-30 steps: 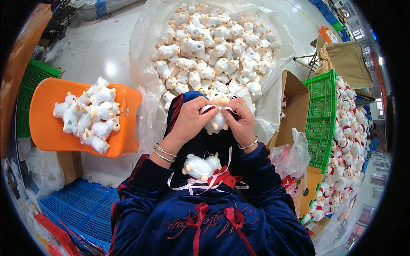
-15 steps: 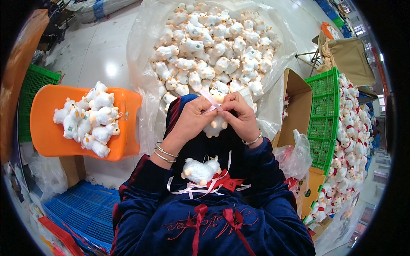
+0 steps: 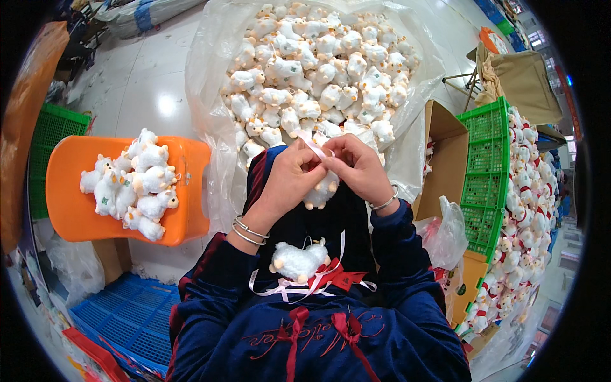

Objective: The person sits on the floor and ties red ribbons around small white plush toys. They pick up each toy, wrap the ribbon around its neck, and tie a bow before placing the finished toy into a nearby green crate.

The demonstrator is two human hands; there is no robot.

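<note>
My left hand [image 3: 291, 176] and my right hand [image 3: 358, 167] meet above my lap, fingertips pinched on a pale pink ribbon [image 3: 314, 147]. The ribbon runs around a small white plush animal [image 3: 321, 191], whose lower body hangs below my fingers; its head is mostly hidden by them. On my lap lies a second white plush animal [image 3: 298, 261] with a thin hanging loop. Beside and under it are loose pale ribbons [image 3: 287, 290] and red ribbon bows [image 3: 338, 276].
A large clear plastic sheet [image 3: 210, 83] holds a heap of white plush animals [image 3: 318, 70] ahead. Several more sit on an orange stool [image 3: 70, 184] at left. To the right stand a cardboard box [image 3: 445, 159], a green crate [image 3: 482, 172] and plush animals with red neckbands [image 3: 522, 216].
My fingers have shifted on the ribbon and my right hand has turned, its fingers now closer to the left ones. The lap items stay nearly in place.
</note>
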